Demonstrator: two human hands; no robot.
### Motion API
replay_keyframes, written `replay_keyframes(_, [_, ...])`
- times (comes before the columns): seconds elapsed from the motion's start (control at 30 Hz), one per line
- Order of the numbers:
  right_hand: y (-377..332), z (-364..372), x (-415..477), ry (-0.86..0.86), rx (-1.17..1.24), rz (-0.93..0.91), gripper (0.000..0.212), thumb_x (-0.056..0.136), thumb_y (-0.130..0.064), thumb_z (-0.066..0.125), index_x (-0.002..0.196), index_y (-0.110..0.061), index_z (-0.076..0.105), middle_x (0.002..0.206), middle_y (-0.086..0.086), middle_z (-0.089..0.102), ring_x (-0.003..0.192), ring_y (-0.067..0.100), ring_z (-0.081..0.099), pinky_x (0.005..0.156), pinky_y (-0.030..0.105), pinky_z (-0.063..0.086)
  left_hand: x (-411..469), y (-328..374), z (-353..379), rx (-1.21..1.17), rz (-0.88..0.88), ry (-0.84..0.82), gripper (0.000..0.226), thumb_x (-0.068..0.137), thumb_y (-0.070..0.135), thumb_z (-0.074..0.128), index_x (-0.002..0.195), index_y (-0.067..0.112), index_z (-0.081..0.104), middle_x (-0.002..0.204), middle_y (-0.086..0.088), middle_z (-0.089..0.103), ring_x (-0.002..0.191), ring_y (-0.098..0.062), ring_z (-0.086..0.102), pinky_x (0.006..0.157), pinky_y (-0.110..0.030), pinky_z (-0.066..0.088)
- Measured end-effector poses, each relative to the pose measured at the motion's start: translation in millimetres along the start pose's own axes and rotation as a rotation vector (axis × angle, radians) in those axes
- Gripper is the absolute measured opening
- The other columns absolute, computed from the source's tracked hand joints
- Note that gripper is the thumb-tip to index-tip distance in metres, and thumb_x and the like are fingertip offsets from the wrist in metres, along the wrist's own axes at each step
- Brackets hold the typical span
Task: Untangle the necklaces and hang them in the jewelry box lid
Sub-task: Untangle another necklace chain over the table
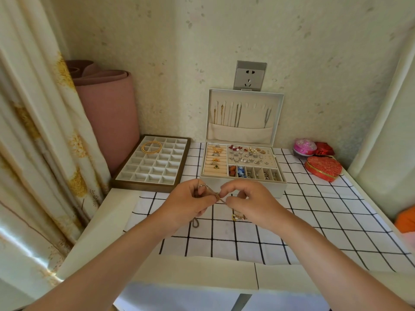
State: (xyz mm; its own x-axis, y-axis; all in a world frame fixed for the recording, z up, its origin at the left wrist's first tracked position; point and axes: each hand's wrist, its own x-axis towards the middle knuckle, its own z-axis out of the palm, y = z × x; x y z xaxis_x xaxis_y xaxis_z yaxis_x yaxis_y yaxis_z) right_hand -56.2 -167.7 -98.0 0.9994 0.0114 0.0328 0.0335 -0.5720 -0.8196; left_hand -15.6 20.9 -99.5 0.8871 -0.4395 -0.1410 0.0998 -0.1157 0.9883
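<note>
hands: left hand (pixel 190 204) and right hand (pixel 250 205) both pinch the tangled necklaces (pixel 221 199) just above the worktop (pixel 101 232) | jewelry box lid (pixel 279 117): upright, hung chains (pixel 237 115) inside | box base (pixel 277 189): rings, earrings, small pieces | grid tray (pixel 143 187): gold coil (pixel 151 147)

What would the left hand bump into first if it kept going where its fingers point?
Probably the right hand: the left hand points sideways toward it, both pinching the tangled necklace chain between them. Depth is hard to judge.
</note>
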Motion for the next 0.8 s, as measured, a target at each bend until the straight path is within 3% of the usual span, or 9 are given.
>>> replay_keyframes(0.07, [-3.2, 2.5, -0.5, 0.016, 0.058, -0.007, 0.011, 0.086, -0.028, 0.076, 0.086, -0.039, 0.078, 0.103, -0.019, 0.071, 0.078, 0.0, 0.062, 0.079, 0.03, 0.052, 0.2, 0.1, 0.4, 0.033, 0.006, 0.036, 0.035, 0.085, -0.002, 0.069, 0.073, 0.015, 0.041, 0.08, -0.007, 0.071, 0.053, -0.014, 0.041, 0.051, -0.025, 0.038])
replay_keyframes(0.13, [-3.8, 5.7, 0.6, 0.03, 0.083, 0.003, 0.007, 0.083, -0.027, 0.08, 0.088, -0.031, 0.081, 0.1, -0.02, 0.073, 0.089, -0.006, 0.064, 0.083, 0.021, 0.05, 0.6, -0.5, 1.0, 0.074, 0.017, 0.06, 0.034, 0.083, 0.002, 0.074, 0.074, 0.015, 0.043, 0.078, -0.005, 0.071, 0.052, -0.011, 0.043, 0.05, -0.022, 0.041])
replay_keyframes(0.3, [-4.4, 8.1, 1.9, 0.032, 0.158, 0.116, 0.004, 0.084, -0.024, 0.079, 0.086, -0.024, 0.082, 0.079, -0.004, 0.075, 0.07, -0.001, 0.062, 0.071, 0.021, 0.048, 1.4, -2.7, -1.8, 0.274, 0.092, 0.11, 0.031, 0.081, 0.011, 0.079, 0.073, 0.017, 0.049, 0.084, -0.011, 0.072, 0.063, -0.008, 0.054, 0.058, -0.02, 0.049])
replay_keyframes(0.4, [-7.9, 3.5, 3.2, -0.013, 0.238, 0.163, 0.006, 0.085, -0.025, 0.076, 0.084, -0.022, 0.081, 0.084, 0.015, 0.073, 0.069, 0.01, 0.058, 0.071, 0.03, 0.046, 1.0, -1.1, -4.4, 0.362, 0.132, 0.111, 0.025, 0.082, 0.018, 0.078, 0.074, 0.018, 0.055, 0.087, -0.009, 0.071, 0.062, -0.008, 0.05, 0.057, -0.022, 0.047])
replay_keyframes(0.5, [-9.3, 0.1, 2.7, -0.023, 0.335, 0.196, 0.009, 0.087, -0.023, 0.073, 0.084, -0.02, 0.081, 0.073, 0.008, 0.068, 0.067, 0.01, 0.057, 0.066, 0.027, 0.039, 0.2, 2.3, -5.7, 0.377, 0.152, 0.066, 0.02, 0.085, 0.018, 0.076, 0.077, 0.02, 0.058, 0.089, -0.002, 0.072, 0.06, -0.005, 0.049, 0.056, -0.019, 0.044])
replay_keyframes(0.67, [-7.0, 0.2, 4.4, 0.01, 0.47, 0.258, 0.01, 0.088, -0.025, 0.072, 0.088, -0.019, 0.08, 0.088, 0.001, 0.074, 0.083, 0.01, 0.066, 0.087, 0.035, 0.046, -1.1, 5.8, -6.9, 0.293, 0.17, 0.043, 0.024, 0.089, 0.014, 0.071, 0.101, 0.024, 0.052, 0.081, 0.007, 0.067, 0.059, -0.005, 0.05, 0.054, -0.015, 0.041])
replay_keyframes(0.8, [-9.0, 3.1, 3.1, -0.046, 0.546, 0.246, 0.014, 0.096, -0.021, 0.064, 0.09, -0.018, 0.076, 0.092, 0.0, 0.075, 0.085, 0.014, 0.065, 0.088, 0.036, 0.048, -0.9, 5.5, -8.6, 0.348, 0.296, 0.067, 0.016, 0.094, 0.005, 0.063, 0.089, 0.019, 0.058, 0.088, 0.0, 0.061, 0.052, 0.0, 0.043, 0.05, -0.017, 0.04])
